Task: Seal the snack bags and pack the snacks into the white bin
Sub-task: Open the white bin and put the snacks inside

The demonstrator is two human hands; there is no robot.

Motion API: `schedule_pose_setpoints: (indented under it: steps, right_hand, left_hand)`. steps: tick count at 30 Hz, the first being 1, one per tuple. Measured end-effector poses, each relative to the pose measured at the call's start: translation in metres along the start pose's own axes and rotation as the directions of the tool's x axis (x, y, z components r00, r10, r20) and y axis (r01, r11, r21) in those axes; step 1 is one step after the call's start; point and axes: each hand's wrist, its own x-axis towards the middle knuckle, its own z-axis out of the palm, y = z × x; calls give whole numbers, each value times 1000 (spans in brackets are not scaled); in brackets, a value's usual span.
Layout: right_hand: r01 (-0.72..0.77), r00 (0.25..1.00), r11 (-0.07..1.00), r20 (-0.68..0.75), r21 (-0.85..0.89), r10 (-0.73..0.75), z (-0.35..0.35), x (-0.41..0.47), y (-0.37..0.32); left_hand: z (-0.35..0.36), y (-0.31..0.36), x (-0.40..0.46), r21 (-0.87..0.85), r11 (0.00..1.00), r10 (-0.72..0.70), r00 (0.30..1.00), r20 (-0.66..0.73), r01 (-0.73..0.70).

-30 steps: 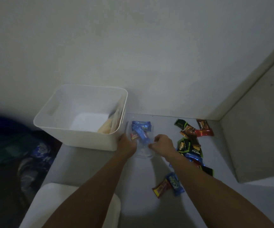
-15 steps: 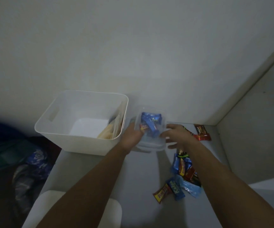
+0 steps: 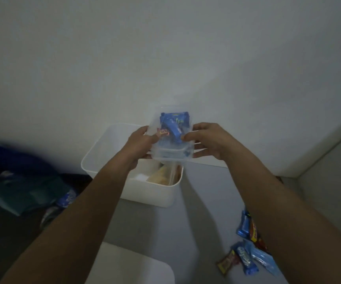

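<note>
Right now you hold the clear snack bag (image 3: 170, 138) up in the air with both hands, directly over the far right part of the white bin (image 3: 104, 152). Your left hand (image 3: 143, 144) grasps the bag's left edge, fingers curled round it and thumb lying on its top face. Your right hand (image 3: 208, 140) pinches the right edge, thumb on top and fingers underneath. The bag's long axis runs away from you, toward the wall (image 3: 165, 58): its far end tips upward, and the near end sits lower, between your wrists. Inside it you can see blue wrappers (image 3: 173, 125), the uppermost one lying along that same axis, with a small red-and-orange wrapper (image 3: 164, 131) beside them at the left.

The bin stands on the grey table (image 3: 196, 212) below the bag, and another pale, bagged snack (image 3: 161, 175) leans inside against its right wall. Loose wrapped snacks (image 3: 247, 257), blue, red and brown, lie on the table near your right forearm, well apart from the bin. A white rounded object (image 3: 130, 267) sits at the table's near edge.
</note>
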Motion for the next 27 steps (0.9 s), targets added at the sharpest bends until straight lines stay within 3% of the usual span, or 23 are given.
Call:
schedule_pose_setpoints:
  steps: [9,18,21,23,24,26,27]
  right_hand:
    - [-190,976,980,99,-52,195,120,65,30]
    - [-356,931,934,100,21,352,165,112,72]
    - [-382,920,924,102,6,379,171,121,83]
    - [-383,918,923,104,-23,383,175,126,92]
    - [-384,917,922,100,-37,386,177,127,95]
    - [-399,910,916,98,-49,402,180,131,103]
    - [-412,903,909,107,-56,416,181,132,104]
  left_hand:
    - [-91,-62,36,120,963,-224,966,-132,239]
    - [-118,-104,83,169,866,-452,882,-137,470]
    - [-117,-112,89,255,833,-470,871,-146,492]
    - [-118,-113,93,497,765,-380,910,-166,410]
    - [-119,-113,95,622,717,-257,949,-184,314]
    - [-122,-108,96,718,692,127,966,-227,78]
    - [-126,-106,97,728,685,329,907,-264,-37]
